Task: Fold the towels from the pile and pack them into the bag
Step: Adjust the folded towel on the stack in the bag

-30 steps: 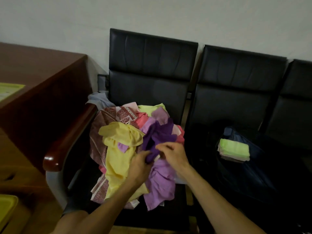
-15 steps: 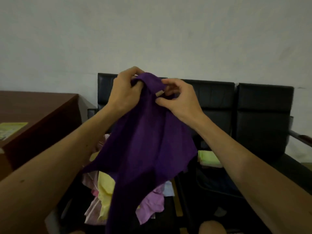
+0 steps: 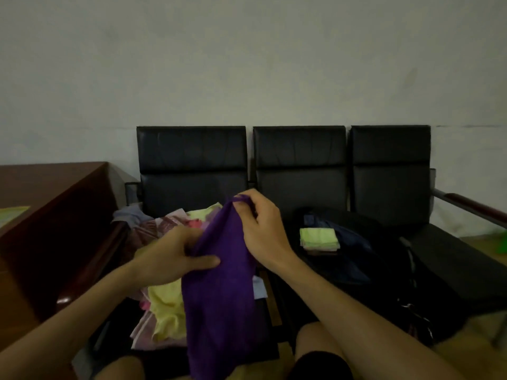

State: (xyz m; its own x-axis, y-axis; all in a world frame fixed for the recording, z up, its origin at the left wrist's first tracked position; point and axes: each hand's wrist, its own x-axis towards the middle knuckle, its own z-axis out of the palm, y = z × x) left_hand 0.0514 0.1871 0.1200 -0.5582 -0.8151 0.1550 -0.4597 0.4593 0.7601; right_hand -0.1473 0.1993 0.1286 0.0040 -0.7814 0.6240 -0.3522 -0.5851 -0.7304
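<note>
A dark purple towel (image 3: 222,292) hangs in front of me over the left seat. My right hand (image 3: 260,229) pinches its top corner. Lower on its left edge, my left hand (image 3: 175,256) grips the cloth with the thumb laid across the front. Behind it the pile of towels (image 3: 167,305), yellow, pink and patterned, lies on the left black seat. On the middle seat a dark open bag (image 3: 354,259) holds a stack of folded towels with a light green one (image 3: 319,237) on top.
A row of three black chairs (image 3: 301,160) stands against a pale wall. A brown wooden desk (image 3: 46,204) sits to the left, close to the wooden armrest (image 3: 90,270). The right seat (image 3: 450,259) is bare. My knees show at the bottom edge.
The purple towel has come down from head height to above the seats. My left hand slid down its left edge while my right hand kept the top corner.
</note>
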